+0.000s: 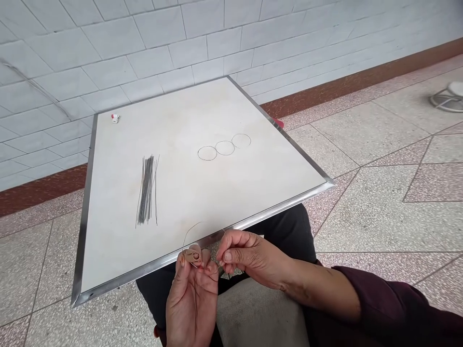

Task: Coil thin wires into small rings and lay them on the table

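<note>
A thin wire (185, 235) curves up in an arc between my two hands at the table's near edge. My left hand (195, 289) is palm up, thumb and fingers pinched on one part of the wire; tan coverings wrap some fingertips. Close beside it on the right, my right hand (249, 255) has its thumb and forefinger closed on the wire's other part. On the white table (181, 193), a bundle of straight dark wires (146, 190) lies at the left. Three wire rings lie in a row right of the middle: one (207, 160), another (224, 154) and a third (241, 147).
A small white and red object (115, 118) sits at the table's far left corner. The table has a metal rim (84, 231) and stands against a tiled wall (152, 62). Dark-trousered legs and a grey cloth (260, 313) are below. A stool (448, 99) stands far right.
</note>
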A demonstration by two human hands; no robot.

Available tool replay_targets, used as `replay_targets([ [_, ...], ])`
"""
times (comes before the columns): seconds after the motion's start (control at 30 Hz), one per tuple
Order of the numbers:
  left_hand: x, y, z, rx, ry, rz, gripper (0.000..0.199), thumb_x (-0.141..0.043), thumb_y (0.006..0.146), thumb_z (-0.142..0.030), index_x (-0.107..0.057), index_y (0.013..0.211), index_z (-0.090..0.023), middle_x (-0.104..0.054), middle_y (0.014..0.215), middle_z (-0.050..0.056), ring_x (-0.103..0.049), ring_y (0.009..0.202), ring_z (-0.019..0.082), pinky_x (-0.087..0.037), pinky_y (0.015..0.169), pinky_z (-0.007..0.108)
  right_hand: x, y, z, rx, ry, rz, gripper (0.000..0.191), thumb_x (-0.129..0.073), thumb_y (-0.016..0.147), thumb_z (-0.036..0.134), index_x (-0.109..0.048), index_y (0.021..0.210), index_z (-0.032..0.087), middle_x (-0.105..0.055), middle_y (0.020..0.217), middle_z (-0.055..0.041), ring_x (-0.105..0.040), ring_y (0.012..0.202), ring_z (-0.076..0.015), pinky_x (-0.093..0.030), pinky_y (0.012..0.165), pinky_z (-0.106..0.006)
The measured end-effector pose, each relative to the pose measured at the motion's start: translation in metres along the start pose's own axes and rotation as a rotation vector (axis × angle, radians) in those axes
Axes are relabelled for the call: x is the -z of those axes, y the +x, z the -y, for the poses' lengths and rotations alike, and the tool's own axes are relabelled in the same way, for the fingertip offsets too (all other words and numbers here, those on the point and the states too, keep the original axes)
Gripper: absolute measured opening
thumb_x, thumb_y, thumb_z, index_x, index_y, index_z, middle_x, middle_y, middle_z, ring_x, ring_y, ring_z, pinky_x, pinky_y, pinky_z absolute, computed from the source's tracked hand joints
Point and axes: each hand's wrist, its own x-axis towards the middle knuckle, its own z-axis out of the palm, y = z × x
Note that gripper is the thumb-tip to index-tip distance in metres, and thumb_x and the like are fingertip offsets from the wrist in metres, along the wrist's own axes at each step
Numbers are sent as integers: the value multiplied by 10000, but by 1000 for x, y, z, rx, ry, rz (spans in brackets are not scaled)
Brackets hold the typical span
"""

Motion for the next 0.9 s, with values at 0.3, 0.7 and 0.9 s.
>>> replay_targets([
  [0.3,-2,-2,-1,-27,30,47,100,-672,833,-161,-635,742,-181,-571,720,-28,-605,702,94,-585,769,253,5,2,6,-33,-46,-5,277,-859,693,309,-711,815,109,-685,704,-5,-605,595,-57,-460,603,-187],
  [0.7,1,1,-1,-10,1,-103,278,-441,919,-74,-611,715,-157,-551,653,-23,-616,632,83,-592,764,242,4,-1,4,26,35,-31,238,-875,668,266,-715,769,121,-707,732,-2,-629,625,-59,-488,635,-181],
  [0.9,-4,1,-2,3,-48,-238,393,-315,945,-38,-623,730,-156,-584,660,-12,-636,614,71,-589,745,222,5,-2,5,-28,31,-9,233,-862,693,265,-723,811,121,-699,728,-3,-631,623,-57,-480,632,-181],
])
